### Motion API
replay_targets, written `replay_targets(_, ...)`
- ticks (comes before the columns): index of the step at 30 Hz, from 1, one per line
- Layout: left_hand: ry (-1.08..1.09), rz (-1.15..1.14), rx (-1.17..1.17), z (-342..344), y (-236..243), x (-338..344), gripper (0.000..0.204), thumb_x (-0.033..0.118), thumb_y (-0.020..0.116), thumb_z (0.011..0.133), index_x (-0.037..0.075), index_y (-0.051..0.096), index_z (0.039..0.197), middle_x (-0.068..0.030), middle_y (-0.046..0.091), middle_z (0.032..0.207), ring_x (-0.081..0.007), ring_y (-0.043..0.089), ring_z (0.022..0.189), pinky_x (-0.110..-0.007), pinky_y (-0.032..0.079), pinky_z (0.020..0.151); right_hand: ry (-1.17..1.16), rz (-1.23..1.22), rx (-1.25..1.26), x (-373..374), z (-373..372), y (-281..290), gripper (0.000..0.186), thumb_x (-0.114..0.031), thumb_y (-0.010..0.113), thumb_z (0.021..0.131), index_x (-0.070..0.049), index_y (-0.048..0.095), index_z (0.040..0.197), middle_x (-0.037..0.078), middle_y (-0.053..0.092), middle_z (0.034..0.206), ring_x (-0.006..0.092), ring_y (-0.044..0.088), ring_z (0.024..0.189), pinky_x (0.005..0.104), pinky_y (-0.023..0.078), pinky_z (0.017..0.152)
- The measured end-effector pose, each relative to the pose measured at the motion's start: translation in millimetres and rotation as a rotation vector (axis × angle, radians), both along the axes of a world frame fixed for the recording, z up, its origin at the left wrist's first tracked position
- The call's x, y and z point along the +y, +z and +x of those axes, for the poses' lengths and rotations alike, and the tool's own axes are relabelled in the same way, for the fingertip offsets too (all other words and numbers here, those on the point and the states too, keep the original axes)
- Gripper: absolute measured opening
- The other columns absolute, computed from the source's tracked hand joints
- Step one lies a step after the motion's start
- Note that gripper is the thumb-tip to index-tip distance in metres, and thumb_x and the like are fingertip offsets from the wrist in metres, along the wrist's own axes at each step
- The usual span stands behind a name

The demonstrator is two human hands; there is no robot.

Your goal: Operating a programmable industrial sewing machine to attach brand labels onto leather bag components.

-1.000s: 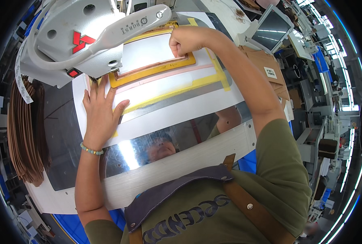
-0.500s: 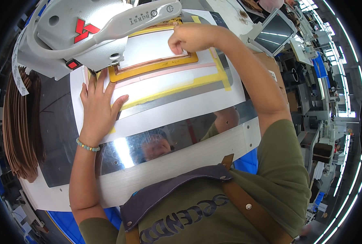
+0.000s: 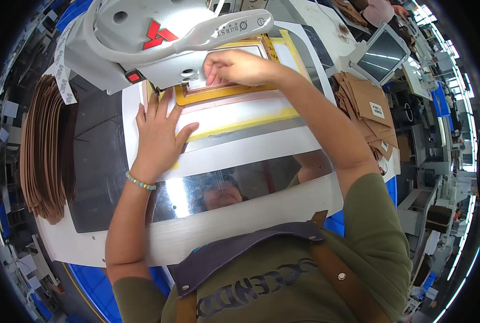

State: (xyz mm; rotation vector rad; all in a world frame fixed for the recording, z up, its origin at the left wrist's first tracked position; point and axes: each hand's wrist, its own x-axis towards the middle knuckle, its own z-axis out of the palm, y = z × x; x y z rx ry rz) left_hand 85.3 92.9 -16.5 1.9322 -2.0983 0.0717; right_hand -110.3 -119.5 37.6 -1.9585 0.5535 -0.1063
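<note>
Left hand point(image 3: 156, 134) spread flat, fingers wide, pressed on white template sheet point(image 3: 234, 113) at plate's near-left. Right hand point(image 3: 234, 67) curled, fingertips pinched on panel inside yellow frame point(image 3: 224, 94) under sewing machine head point(image 3: 159, 43). Sheet best kept flat, fingers clear of needle. Beyond, right: brown envelopes point(image 3: 366, 107) with white rectangular label; grey screen point(image 3: 383, 54).

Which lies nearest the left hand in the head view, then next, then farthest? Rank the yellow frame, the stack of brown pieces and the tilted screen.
From the left hand:
1. Yellow frame, just beyond the fingertips, under the machine head.
2. Stack of brown pieces, on the left side.
3. Tilted screen, far upper right.
</note>
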Motion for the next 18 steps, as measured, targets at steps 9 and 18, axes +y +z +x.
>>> replay_targets(9, -0.035, 0.087, 0.047, 7.2, 13.1, 2.0, 0.066, 0.051, 0.056, 0.106, 0.002, 0.055, 0.151, -0.0206, 0.039, 0.167, -0.0423, 0.027, 0.158, -0.066, 0.021, 0.124, -0.148, -0.13, -0.047, 31.2, 18.3, -14.0, 0.03, -0.006, 0.053, 0.099, 0.001, 0.065, 0.126, 0.015, 0.074, 0.118, 0.0234, 0.07, 0.113, 0.0384, 0.055, 0.101)
replay_targets(18, 0.384, -0.381, -0.125, 207.7, 83.8, 28.4, 0.027, 0.018, 0.064, 0.101, -0.001, 0.075, 0.116, -0.0196, 0.075, 0.12, -0.0386, 0.068, 0.114, -0.047, 0.054, 0.099, -0.394, -0.369, -0.265, 60.0, -86.7, -9.6, 0.022, -0.008, 0.057, 0.104, 0.0, 0.073, 0.117, 0.009, 0.073, 0.12, 0.0174, 0.068, 0.109, 0.0306, 0.053, 0.096)
